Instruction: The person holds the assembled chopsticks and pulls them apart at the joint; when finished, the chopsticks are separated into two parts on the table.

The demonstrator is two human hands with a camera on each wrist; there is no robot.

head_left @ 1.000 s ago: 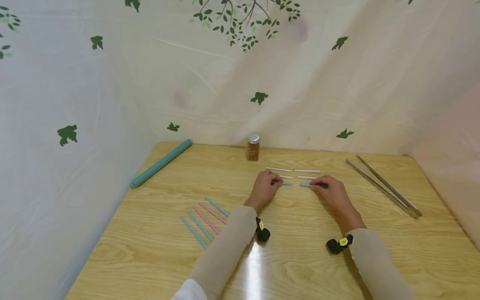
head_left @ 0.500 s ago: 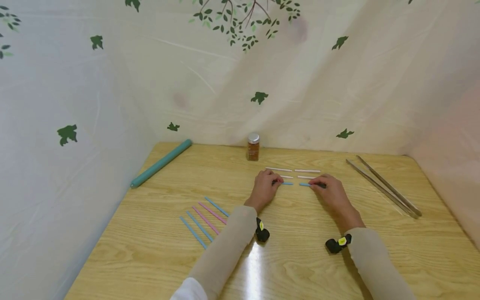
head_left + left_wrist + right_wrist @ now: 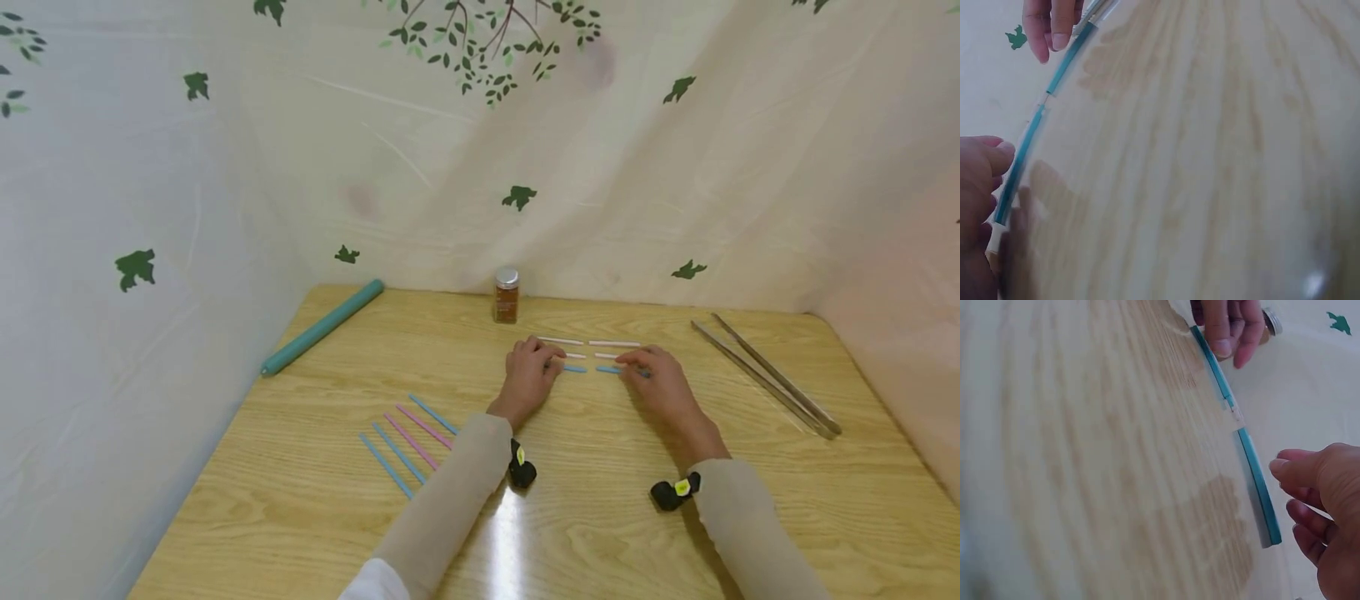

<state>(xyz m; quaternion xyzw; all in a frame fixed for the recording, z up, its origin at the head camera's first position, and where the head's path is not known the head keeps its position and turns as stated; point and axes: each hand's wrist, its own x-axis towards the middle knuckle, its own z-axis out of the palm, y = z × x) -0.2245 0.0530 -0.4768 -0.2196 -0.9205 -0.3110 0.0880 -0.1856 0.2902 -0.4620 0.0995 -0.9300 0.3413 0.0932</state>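
Note:
Two short thin blue sticks lie end to end on the wooden table, a small gap between them. My left hand (image 3: pixel 531 371) is over the outer part of the left blue stick (image 3: pixel 1020 165), thumb and fingers apart, loosely curled and holding nothing. My right hand (image 3: pixel 660 377) hovers beside the right blue stick (image 3: pixel 1260 487), with a visible space between its fingertips and the stick in the right wrist view. Just beyond, pale pinkish sticks lie in two matching rows, including a far left pale stick (image 3: pixel 562 341) and a far right pale stick (image 3: pixel 614 343).
Longer blue sticks and pink sticks (image 3: pixel 412 440) fan out beside my left forearm. A spice jar (image 3: pixel 507 298) with a silver lid stands at the back. A green rolling-pin-like rod (image 3: pixel 322 328) lies at left, long metal tongs (image 3: pixel 772 379) at right. A patterned cloth (image 3: pixel 435 167) backs the table.
Both hands pinched the blue sticks earlier; now their fingers have loosened and lifted off them. The right blue stick has shifted slightly left.

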